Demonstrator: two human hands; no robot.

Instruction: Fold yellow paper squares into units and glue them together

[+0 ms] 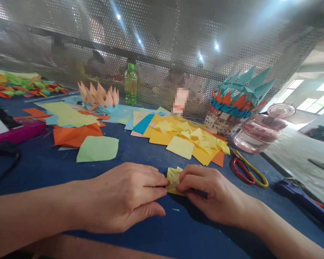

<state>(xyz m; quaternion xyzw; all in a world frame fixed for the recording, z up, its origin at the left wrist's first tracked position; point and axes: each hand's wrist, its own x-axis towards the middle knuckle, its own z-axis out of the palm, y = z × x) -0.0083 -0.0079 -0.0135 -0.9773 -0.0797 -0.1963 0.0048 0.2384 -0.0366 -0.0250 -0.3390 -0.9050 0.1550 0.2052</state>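
Observation:
A small sheet of pale yellow paper (173,177), partly folded, lies on the dark blue tabletop between my hands. My left hand (129,196) rests flat with its fingers stretched out, and its fingertips touch the paper's left edge. From the other side, the bent fingers of my right hand (205,185) pinch the paper's right part and cover it. Just beyond lies a square of pale yellow paper (180,146). Folded yellow pieces (196,135) are heaped behind it on orange-yellow sheets (160,136).
Red-and-yellow scissors (248,169) and a dark blue tool (305,196) lie at right. Behind them stand a pink bottle (259,133) and a papered container (224,120). Leftward are green paper (97,148), orange paper (77,135) and a peach paper crown (98,95). A green bottle (131,84) stands by the perforated screen.

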